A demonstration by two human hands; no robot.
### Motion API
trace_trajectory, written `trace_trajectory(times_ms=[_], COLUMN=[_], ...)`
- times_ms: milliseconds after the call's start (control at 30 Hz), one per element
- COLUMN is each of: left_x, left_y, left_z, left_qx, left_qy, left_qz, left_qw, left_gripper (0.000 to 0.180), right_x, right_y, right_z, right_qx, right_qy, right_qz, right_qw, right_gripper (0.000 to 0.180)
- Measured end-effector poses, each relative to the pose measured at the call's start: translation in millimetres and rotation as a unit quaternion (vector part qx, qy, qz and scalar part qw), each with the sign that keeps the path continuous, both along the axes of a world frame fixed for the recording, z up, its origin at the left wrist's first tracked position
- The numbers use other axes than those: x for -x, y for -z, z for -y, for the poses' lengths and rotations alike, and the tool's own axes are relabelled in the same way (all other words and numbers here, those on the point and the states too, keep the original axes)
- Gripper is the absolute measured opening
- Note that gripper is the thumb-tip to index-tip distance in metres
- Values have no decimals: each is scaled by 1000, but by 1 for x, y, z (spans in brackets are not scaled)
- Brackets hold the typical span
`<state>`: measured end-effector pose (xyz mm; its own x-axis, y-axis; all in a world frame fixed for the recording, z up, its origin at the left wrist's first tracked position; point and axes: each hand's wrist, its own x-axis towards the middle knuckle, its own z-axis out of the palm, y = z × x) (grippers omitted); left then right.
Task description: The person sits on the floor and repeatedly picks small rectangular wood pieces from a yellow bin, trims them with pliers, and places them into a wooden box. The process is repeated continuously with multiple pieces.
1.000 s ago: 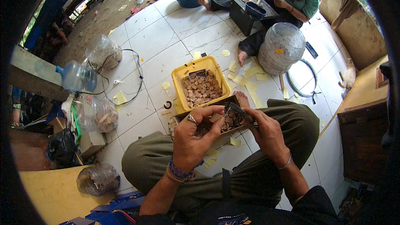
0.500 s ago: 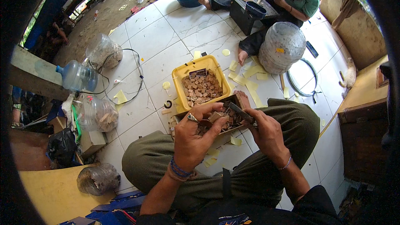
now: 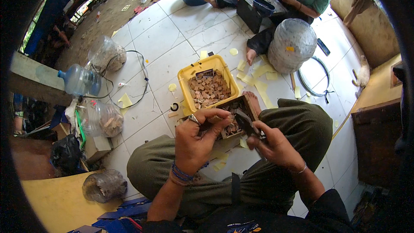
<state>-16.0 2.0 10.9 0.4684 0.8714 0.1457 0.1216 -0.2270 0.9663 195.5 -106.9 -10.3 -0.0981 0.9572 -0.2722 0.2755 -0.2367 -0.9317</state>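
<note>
Centre frame: left hand (image 3: pixel 196 140) grips the small wooden tray (image 3: pixel 235 116) of brown pieces over the lap; right hand (image 3: pixel 271 144) pinches a dark flat piece (image 3: pixel 246 125) at its edge. Tray looks tilted, so pieces may spill onto the tiled floor (image 3: pixel 172 47). Above it, the yellow tub (image 3: pixel 185 77) sits near enough that a knee could likely nudge it.

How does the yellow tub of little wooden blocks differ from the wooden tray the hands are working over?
The yellow tub is bright plastic and sits alone on the white tiles; the wooden tray is brown wood, tilted against the person's legs. Nobody touches the tub, while the left hand and right hand meet over the tray. Both hold small brown wooden blocks.
</note>
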Motion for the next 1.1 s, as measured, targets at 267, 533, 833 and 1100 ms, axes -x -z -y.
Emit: trace_trajectory(times_ms=[267,533,833,1100], left_x=[9,1,-18,-27], left_y=[-6,-1,49,138], left_z=[0,-5,-12,-51], left_qx=[51,-102,-123,-105], left_qy=[69,22,84,54], left_qz=[56,-23,-150,-326], left_qw=[995,994,977,938], left_gripper=[22,24,22,33], right_x=[-12,-9,-25,-32], right_y=[-15,-5,-13,-28], right_z=[1,-10,-8,-4], right_qx=[107,-2,36,130], right_qy=[-101,157,430,422], right_qz=[-275,-89,-403,-428], right_qw=[950,984,807,788], right_gripper=[40,33,47,48])
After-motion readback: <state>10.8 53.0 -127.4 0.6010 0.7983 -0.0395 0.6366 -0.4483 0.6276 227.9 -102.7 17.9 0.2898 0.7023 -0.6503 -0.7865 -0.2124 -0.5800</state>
